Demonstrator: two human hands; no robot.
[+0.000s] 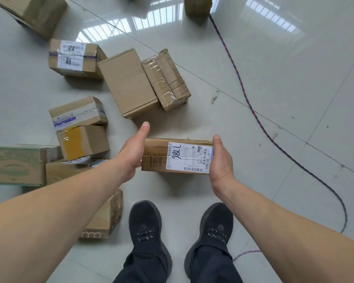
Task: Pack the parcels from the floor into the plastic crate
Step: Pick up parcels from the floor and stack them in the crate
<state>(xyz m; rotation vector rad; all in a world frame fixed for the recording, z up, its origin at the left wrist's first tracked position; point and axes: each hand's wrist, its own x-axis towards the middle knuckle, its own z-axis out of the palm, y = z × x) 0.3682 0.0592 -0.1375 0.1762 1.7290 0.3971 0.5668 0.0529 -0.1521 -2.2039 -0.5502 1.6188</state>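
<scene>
Cardboard fills your view: you hold a labelled parcel (176, 156) between both hands, above the pale tiled floor (274, 88) and just ahead of your black shoes (145, 223). Your left hand (132, 149) presses its left end, thumb raised straight; your right hand (221, 160) cups its right end. Whether your fingers curl underneath is hidden. More parcels (129, 82) lie scattered to your left. A twisted cable (243, 86) crosses the tiles on your right.
</scene>
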